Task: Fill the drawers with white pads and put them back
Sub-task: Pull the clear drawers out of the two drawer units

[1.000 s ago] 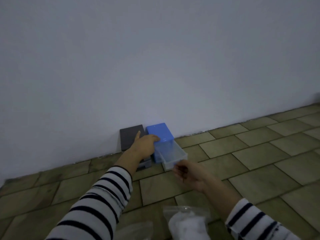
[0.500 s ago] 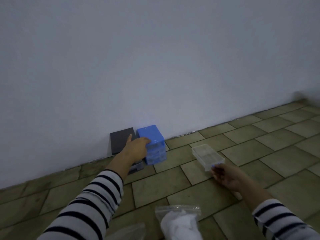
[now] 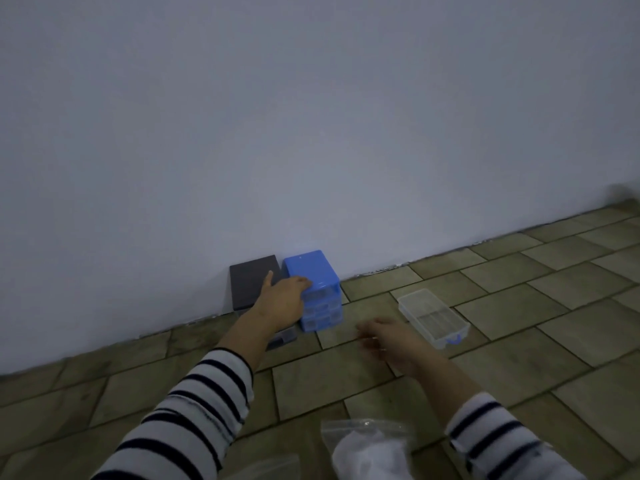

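The left hand's fingers (image 3: pixel 300 282) lie fairly straight over the front top edge of the blue cabinet (image 3: pixel 311 271), with the thumb (image 3: pixel 267 277) spread toward the dark box (image 3: pixel 254 280) just beside it; the left hand (image 3: pixel 282 299) rests on the cabinet and curls round nothing. The right hand (image 3: pixel 388 339) hovers low over the floor (image 3: pixel 519 358) with fingers loosely extended toward the left and blurred, so that whether they touch the tiles cannot be told; it holds nothing. Both arms wear striped sleeves (image 3: pixel 194 410). The cabinet stands against the wall (image 3: pixel 311 116), its clear drawer fronts facing the person. One clear drawer (image 3: pixel 433 311) lies out on the floor, to the right of the cabinet and just beyond the right hand, apart from both, its blue handle at the near end; it looks empty of pads. A bag (image 3: pixel 367 448) with white pads inside lies at the bottom edge, near the right sleeve, and a second clear bag (image 3: pixel 273 467) shows partly to its left.
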